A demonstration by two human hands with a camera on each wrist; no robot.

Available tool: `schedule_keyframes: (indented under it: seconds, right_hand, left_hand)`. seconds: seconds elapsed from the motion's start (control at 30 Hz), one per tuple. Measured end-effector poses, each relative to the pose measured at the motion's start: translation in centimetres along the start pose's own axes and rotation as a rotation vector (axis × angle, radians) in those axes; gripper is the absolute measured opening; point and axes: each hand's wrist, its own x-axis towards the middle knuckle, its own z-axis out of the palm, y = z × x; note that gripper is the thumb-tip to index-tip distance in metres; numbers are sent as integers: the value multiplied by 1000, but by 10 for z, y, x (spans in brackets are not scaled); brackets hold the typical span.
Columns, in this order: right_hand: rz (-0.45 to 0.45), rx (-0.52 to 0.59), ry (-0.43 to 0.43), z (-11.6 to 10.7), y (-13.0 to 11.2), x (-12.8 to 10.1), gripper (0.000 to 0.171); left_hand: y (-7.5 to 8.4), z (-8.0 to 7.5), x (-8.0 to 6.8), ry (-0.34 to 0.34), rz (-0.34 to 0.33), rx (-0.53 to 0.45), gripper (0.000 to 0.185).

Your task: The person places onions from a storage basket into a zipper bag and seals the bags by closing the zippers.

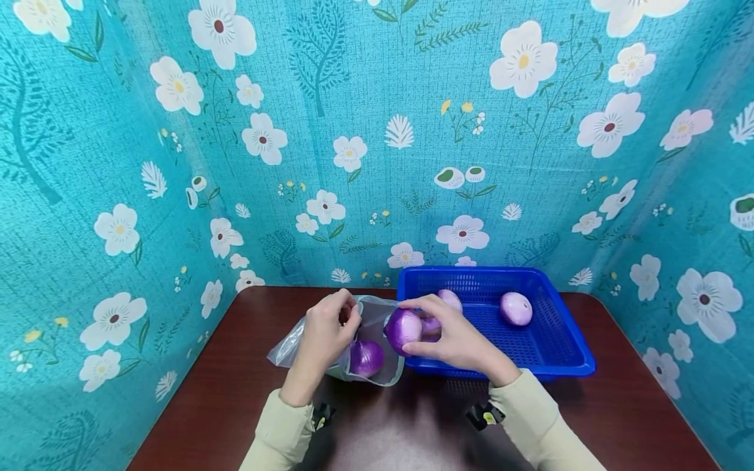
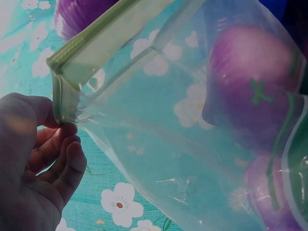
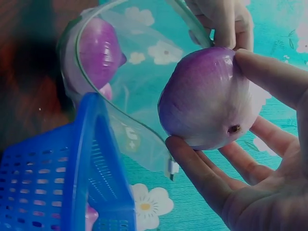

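One onion bagged; right hand fingers grip second onion at bag mouth, left hand pinching rim open; two left in basket.

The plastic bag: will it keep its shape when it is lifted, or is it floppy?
The plastic bag is probably floppy: its thin film creases where the left hand pinches its rim. Likely it sags under the onion inside. Only the zipper strip looks stiffer.

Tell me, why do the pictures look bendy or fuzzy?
Head view: wide lens curves the flowered curtain walls. Left wrist view: the clear zip-top plastic bag sits so close it blurs the round purple onions inside. Right wrist view: the blue plastic basket edge looks soft.
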Motion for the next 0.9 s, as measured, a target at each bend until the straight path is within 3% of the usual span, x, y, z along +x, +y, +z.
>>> schedule_keyframes:
  seconds: [0.37,0.6,0.9]
  right_hand:
    - [-6,38,-28,10,7,3,62]
    - [-25,22,8,18,8,5,62]
    - [-23,-40,-10,27,3,6,62]
  left_hand:
    - [2,0,0,-20,-16,-6,14]
    - [2,-1,0,-32,-23,-5,13]
    - [2,0,-2,-42,-37,-5,14]
